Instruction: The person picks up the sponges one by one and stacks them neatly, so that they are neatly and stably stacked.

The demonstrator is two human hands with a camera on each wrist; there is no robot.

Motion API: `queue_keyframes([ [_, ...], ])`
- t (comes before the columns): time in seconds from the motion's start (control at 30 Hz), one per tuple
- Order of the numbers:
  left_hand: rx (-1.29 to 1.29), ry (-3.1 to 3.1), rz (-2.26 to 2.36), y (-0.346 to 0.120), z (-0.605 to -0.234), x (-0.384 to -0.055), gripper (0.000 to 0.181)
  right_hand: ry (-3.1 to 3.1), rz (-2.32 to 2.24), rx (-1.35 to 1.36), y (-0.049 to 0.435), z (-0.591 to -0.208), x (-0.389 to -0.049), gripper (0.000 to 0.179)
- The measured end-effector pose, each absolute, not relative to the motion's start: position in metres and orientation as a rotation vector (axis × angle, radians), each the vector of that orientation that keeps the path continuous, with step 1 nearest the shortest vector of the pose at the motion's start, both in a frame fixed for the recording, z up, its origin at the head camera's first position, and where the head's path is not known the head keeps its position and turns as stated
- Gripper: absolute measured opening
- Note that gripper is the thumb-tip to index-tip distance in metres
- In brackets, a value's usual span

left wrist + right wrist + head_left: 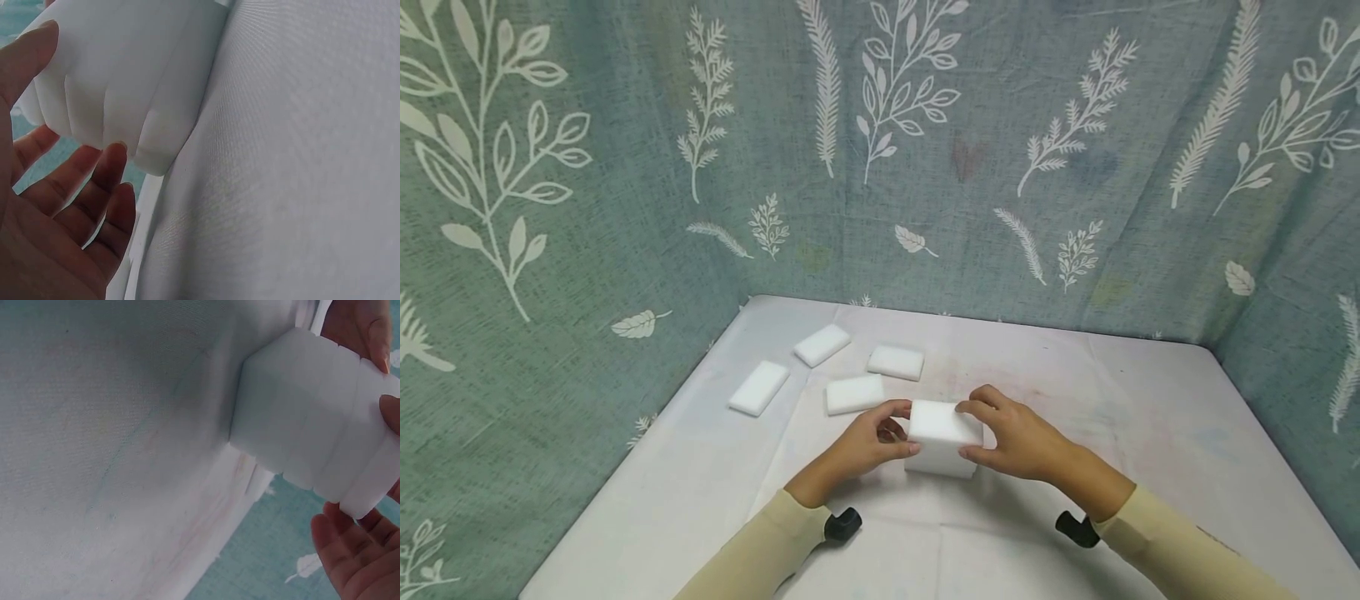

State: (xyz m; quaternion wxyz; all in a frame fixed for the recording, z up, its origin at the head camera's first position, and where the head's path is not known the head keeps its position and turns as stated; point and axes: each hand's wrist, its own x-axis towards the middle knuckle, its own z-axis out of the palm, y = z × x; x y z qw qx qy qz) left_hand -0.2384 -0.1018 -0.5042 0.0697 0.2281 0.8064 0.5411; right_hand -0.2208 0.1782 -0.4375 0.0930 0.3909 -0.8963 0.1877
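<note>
A stack of several white sponges [938, 458] stands upright on the table in front of me, its layers slightly uneven in both wrist views. My left hand [867, 443] holds the stack's left end near the top, thumb on the near side and fingertips at the far side. At the right end, my right hand [1026, 437] grips the topmost sponge [942, 421], with its thumb on the near face and the index finger over the upper edge. The left wrist view shows the left hand's lower fingers [115, 215] spread loosely beside the layers.
Left and behind the stack, several loose white sponges lie flat: a far-left one [758, 388], one behind it [822, 345], and two closer to the stack [896, 362]. A pale cloth covers the table [1075, 400]. Leaf-patterned green curtains [940, 208] enclose the back and sides.
</note>
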Motion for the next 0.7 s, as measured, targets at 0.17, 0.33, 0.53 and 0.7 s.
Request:
queue_keyframes([
  [0.17, 0.677, 2.431, 1.629, -0.1015, -0.5035, -0.2377, 0.067, -2.657, 0.568, 1.163, 0.1784, -0.4377, -0.2203, 0.051],
  [0.33, 0.678, 2.421, 1.64, -0.1017, -0.5026, -0.2367, 0.067, -2.654, 0.567, 1.184, 0.1794, -0.438, -0.2213, 0.054],
  [0.53, 0.673, 2.414, 1.656, -0.1013, -0.5006, -0.2359, 0.064, -2.626, 0.566, 1.195, 0.1792, -0.4357, -0.221, 0.053],
  [0.7, 0.668, 2.396, 1.672, -0.1, -0.5002, -0.237, 0.064, -2.599, 0.563, 1.211, 0.1787, -0.4351, -0.2222, 0.052],
])
